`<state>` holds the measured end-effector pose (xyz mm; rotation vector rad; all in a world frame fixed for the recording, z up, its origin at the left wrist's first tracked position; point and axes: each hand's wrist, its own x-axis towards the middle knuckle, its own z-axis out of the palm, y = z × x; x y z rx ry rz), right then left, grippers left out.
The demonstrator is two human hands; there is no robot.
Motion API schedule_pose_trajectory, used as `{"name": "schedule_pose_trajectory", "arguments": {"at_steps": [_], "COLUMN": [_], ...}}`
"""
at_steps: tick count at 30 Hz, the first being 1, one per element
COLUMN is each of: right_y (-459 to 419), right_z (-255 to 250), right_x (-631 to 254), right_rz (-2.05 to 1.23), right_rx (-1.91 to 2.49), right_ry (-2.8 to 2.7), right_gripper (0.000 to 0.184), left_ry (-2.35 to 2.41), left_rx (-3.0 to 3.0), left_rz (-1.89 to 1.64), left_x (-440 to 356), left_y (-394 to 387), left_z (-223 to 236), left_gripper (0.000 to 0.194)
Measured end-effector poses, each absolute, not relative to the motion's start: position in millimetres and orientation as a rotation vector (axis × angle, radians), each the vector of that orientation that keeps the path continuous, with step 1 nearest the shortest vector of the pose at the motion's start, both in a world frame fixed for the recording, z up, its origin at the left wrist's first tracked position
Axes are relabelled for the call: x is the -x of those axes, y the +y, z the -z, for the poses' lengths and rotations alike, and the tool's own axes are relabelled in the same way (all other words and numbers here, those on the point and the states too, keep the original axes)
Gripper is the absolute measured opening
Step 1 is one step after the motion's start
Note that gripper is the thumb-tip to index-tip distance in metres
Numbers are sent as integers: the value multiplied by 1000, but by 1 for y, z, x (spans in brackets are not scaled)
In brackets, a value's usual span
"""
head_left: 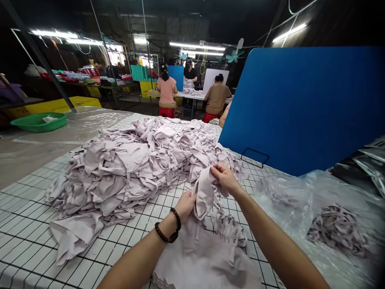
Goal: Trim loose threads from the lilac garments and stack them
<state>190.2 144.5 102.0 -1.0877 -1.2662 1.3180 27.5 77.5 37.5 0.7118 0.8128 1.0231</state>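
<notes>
Between my two hands a pale pinkish-grey cloth piece (204, 194) is held up, its upper part curved over. The fingers of my left hand (185, 205), with dark beaded bracelets at the wrist, pinch its left edge. My right hand (224, 177) grips the top right edge between thumb and fingers. Below my hands, more of the same cloth (207, 257) with narrow straps lies spread near the table's front. A bundle of thin fabric strips (230, 229) sits just under my right forearm. Whether the held piece joins the cloth below, I cannot tell.
A large heap of similar cloth pieces (120, 160) covers the middle of the grid-patterned table (24, 228). At right stand a blue panel (300, 108) and a clear plastic bag (270, 200) with coiled strips (338, 230). A green basin (39, 122) is far left; several people sit or stand beyond.
</notes>
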Motion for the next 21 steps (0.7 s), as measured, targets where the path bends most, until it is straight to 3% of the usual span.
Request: {"name": "schedule_pose_trajectory", "arguments": {"at_steps": [6, 10, 14, 17, 19, 21], "right_y": [151, 142, 123, 106, 94, 86], "right_z": [-90, -78, -65, -62, -64, -67], "right_x": [-216, -239, -256, -255, -248, -239], "right_rz": [-1343, -1417, -1449, -1495, -1381, -1147], "right_rx": [883, 883, 1020, 1218, 1339, 1407], "right_ry": [-926, -945, -1242, -1641, -1981, -2275], "right_gripper": [10, 6, 11, 29, 41, 42], "left_ry": [772, 761, 770, 699, 655, 641], "left_rx": [-196, -134, -215, -197, -161, -149], "left_rz": [-1062, -1207, -1267, -1230, -1214, -1201], "left_x": [-5, 9, 20, 25, 28, 30], "left_y": [90, 96, 94, 91, 90, 89], "left_z": [-31, -27, -22, -21, -22, -22], "left_gripper": [19, 16, 24, 25, 24, 24]}}
